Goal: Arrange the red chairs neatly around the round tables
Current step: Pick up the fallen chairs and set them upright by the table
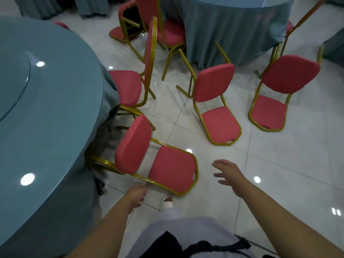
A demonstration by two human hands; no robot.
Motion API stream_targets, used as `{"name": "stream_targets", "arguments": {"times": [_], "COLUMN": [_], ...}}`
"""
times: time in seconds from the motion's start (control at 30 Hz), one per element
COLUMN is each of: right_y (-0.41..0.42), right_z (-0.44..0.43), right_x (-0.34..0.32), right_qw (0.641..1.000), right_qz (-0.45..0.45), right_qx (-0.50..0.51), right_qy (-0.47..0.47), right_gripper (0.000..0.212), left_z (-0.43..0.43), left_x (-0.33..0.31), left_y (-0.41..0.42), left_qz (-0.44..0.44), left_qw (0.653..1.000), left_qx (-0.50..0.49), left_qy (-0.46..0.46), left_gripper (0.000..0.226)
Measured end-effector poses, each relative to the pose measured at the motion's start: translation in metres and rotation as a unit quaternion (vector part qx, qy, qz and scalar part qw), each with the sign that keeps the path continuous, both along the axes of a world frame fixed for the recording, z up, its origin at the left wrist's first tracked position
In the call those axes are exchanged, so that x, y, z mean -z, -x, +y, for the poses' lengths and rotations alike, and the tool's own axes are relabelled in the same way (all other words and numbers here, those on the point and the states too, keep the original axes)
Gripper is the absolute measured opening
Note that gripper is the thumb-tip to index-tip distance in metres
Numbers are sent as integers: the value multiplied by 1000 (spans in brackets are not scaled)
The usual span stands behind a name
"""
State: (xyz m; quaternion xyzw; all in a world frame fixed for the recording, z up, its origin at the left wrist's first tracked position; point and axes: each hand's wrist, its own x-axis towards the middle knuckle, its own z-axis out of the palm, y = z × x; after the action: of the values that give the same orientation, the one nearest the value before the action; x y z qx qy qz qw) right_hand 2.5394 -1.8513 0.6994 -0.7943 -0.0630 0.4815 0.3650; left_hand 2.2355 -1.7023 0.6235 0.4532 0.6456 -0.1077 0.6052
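The floor [297, 146] is laid with large glossy pale tiles, faintly veined in grey, and is divided by thin dark joints [174, 125]. Round bright spots of overhead light [257, 179] are mirrored in the tiles in several places, and a paired glare [336, 211] is seen near the right edge. At the top left, pleated blue-grey cloth skirts [91, 6] are hung down to the floor. A further piece of similar cloth [335, 47] is cut off by the right edge. The room is lit evenly and rather dimly, and only soft shadows are cast.
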Motion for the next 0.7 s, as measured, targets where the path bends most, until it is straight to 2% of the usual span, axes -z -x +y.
{"name": "stream_targets", "arguments": {"times": [0.1, 0.27, 0.37, 0.43, 0.53, 0.63, 0.7], "right_y": [-26, -66, -92, -113, -149, -191, -217], "right_z": [35, 87, 121, 143, 175, 203, 216], "right_x": [3, 23, 42, 58, 82, 105, 114], "right_qw": [999, 996, 986, 971, 935, 888, 865], "right_qz": [13, 17, 9, 8, 14, 13, -2], "right_qx": [-33, -80, -164, -235, -352, -456, -495], "right_qy": [4, 20, 29, 33, 36, 61, 78], "right_gripper": [30, 24, 21, 26, 32, 31, 31], "left_z": [19, 34, 31, 21, -9, -57, -94], "left_x": [6, 9, 17, 23, 31, 36, 37], "left_y": [-18, -37, -52, -65, -97, -150, -193], "left_qz": [3, 35, 50, 50, 55, 59, 64], "left_qw": [999, 992, 981, 967, 927, 859, 821], "left_qx": [-32, -120, -188, -251, -371, -508, -567], "left_qy": [16, 22, 18, 15, -14, -10, 3], "left_gripper": [17, 8, 9, 12, 12, 7, 8]}}
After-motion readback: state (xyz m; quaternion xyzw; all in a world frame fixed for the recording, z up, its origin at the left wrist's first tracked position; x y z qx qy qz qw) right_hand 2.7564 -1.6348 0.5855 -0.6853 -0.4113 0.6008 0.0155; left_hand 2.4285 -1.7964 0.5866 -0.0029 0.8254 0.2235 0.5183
